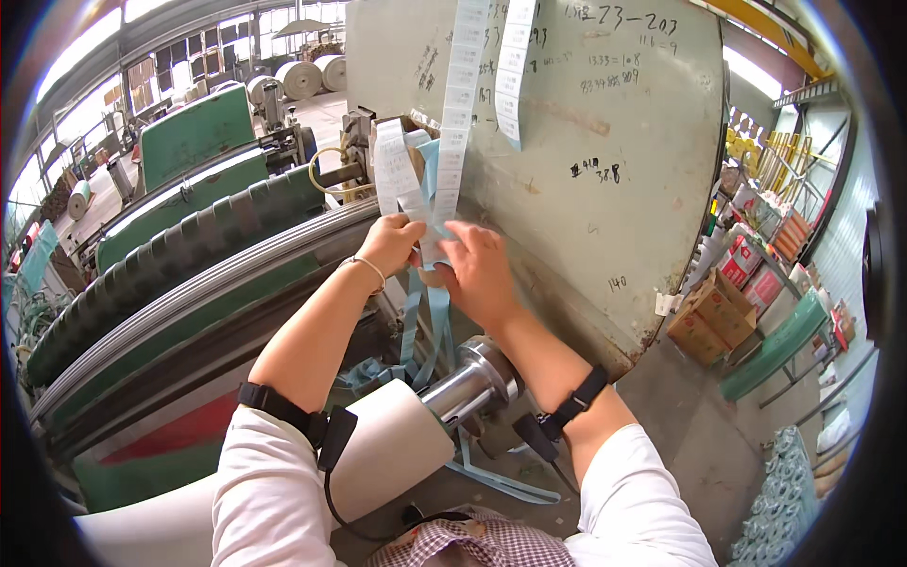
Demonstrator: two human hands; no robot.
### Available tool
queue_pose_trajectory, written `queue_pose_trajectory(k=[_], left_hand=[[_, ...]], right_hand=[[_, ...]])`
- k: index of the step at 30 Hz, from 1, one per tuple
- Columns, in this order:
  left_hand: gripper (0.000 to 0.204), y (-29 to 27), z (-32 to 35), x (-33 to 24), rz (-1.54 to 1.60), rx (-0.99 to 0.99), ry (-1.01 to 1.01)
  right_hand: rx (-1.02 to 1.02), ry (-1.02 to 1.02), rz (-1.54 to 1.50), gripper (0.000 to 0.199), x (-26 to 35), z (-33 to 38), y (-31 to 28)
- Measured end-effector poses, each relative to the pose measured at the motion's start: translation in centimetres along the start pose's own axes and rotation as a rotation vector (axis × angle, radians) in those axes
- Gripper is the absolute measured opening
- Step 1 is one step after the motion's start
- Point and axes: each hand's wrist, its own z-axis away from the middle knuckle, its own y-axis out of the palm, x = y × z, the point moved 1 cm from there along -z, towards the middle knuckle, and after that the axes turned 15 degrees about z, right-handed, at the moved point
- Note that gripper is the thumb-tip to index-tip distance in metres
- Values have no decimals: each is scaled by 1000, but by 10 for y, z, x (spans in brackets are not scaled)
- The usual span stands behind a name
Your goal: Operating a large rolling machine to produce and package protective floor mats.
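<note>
A bundle of white label strips with pale blue backing (397, 170) hangs in front of me, beside a long label strip (455, 113) running down the machine's upright panel. My left hand (392, 244) is closed, its thumb and fingers pinching the lower part of the strip. My right hand (480, 269) curls round the same strip from the other side, thumb against it; its fingertips are slightly blurred. Loose blue backing tape (435, 321) dangles below both hands. Under my forearms lies a large white roll (387, 439) on a shiny metal shaft (472, 378).
The grey-green panel (605, 180) with handwriting rises close on the right. To the left runs a machine with a dark ribbed roller (189, 222) and green covers (198, 128). A cardboard box (713, 321) and a green bench (779, 345) stand at right. Blue tape (505, 484) trails beneath.
</note>
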Motion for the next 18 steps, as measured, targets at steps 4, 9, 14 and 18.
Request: queue_pose_trajectory(k=[4, 9, 14, 18], left_hand=[[20, 6, -1, -4, 39, 113, -11], [26, 8, -8, 1, -22, 31, -9], [51, 9, 3, -30, -621, -567, 274], [44, 39, -1, -50, -602, -347, 629]], right_hand=[[6, 16, 14, 21, -13, -2, -1], [5, -12, 0, 12, -14, 4, 0], [0, -167, -120, 11, -4, 17, -11], [-174, 192, -26, 42, -27, 5, -16]])
